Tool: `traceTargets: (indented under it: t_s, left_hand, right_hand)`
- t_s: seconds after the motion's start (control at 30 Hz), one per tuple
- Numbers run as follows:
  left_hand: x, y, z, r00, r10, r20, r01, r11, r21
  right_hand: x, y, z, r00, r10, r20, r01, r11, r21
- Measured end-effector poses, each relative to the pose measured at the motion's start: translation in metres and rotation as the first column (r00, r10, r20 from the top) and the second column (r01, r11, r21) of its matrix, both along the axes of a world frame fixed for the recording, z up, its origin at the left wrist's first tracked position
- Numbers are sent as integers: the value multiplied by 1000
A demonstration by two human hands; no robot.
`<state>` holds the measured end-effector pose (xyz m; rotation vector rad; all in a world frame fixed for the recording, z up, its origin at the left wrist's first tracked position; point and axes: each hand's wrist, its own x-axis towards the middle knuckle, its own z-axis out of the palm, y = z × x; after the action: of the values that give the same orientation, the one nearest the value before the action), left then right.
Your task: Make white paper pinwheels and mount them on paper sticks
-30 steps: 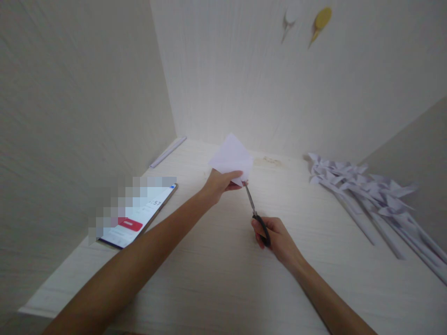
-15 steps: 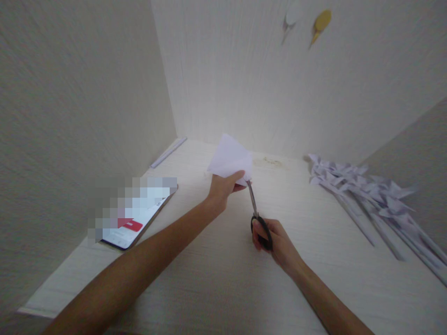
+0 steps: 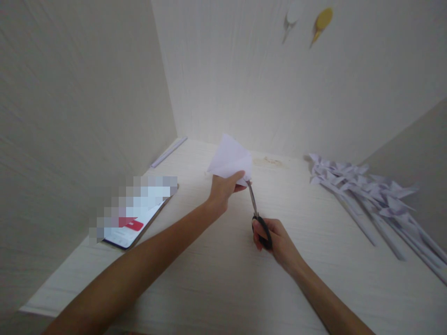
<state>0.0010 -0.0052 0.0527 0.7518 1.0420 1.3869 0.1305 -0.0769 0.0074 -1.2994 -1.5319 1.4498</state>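
Note:
A white sheet of paper (image 3: 231,157) is pinched near its lower right corner by my left hand (image 3: 225,188), the thumb on top and the fingers underneath. My right hand (image 3: 274,237) grips the black handles of a pair of scissors (image 3: 253,197), whose metal blades point up and away from me. The blade tips meet the paper's lower right edge beside my left thumb; the paper hides their ends. I cannot tell how deep any cut goes.
Several paper pinwheels (image 3: 363,186) on rolled sticks lie at the right. A phone (image 3: 134,232) with a lit, partly blurred screen is at the left. One rolled paper stick (image 3: 169,152) lies along the left wall. A yellow hook (image 3: 324,19) and a white hook (image 3: 292,16) are on the back wall.
Almost nothing differs. My right hand and the scissor handles have shifted very slightly; the paper and my left hand hold their place.

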Motion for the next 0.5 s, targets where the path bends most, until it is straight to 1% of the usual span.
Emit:
traceTargets:
  t_s: [0.27,0.5]
  left_hand:
    - [-1,1,-1,1000,-13,7,13,1000,-17]
    - [0,1,-3,1000,-13,-4,13,1000,-6]
  right_hand:
    - [2,0,-3,1000,-6,4,6,1000,-6]
    - [1,0,-2,1000,-3,8,4,1000,-6]
